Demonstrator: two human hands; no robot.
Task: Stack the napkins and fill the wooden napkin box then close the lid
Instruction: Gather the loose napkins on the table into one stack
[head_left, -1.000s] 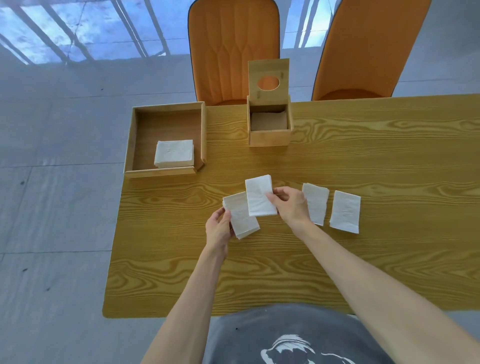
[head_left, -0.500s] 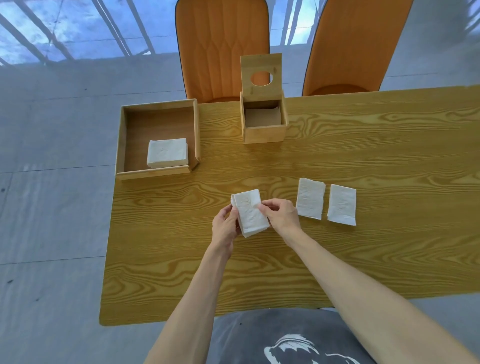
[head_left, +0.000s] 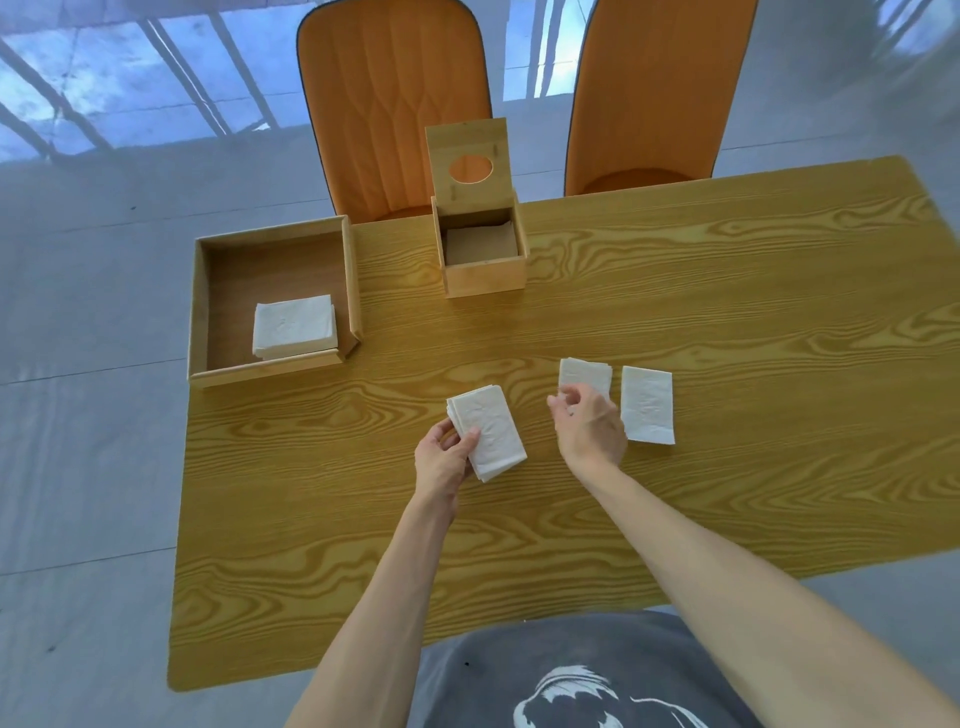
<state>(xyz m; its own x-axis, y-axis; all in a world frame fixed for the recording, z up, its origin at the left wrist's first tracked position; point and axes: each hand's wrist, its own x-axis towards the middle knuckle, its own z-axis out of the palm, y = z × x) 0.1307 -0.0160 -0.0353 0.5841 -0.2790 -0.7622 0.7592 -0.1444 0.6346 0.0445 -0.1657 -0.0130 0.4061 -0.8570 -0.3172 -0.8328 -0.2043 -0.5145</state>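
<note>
My left hand (head_left: 444, 460) grips a small stack of white napkins (head_left: 491, 434) by its left edge, low over the table. My right hand (head_left: 589, 426) holds nothing and hovers with loosely curled fingers over a second napkin (head_left: 582, 373), covering its lower part. A third napkin (head_left: 648, 405) lies flat just right of that hand. The wooden napkin box (head_left: 483, 273) stands at the far table edge. Its lid (head_left: 467, 161), with a round hole, stands upright and open. Something brownish lines the box's inside.
A shallow wooden tray (head_left: 200, 312) at the far left corner of the table (head_left: 727, 322) holds another stack of white napkins (head_left: 293, 327). Two orange chairs (head_left: 395, 104) stand behind the table's far edge. The table's left edge drops to grey floor.
My right hand laid its napkin on the stack in my left hand, let go, and moved right over the loose napkin. The stack stayed in my left hand.
</note>
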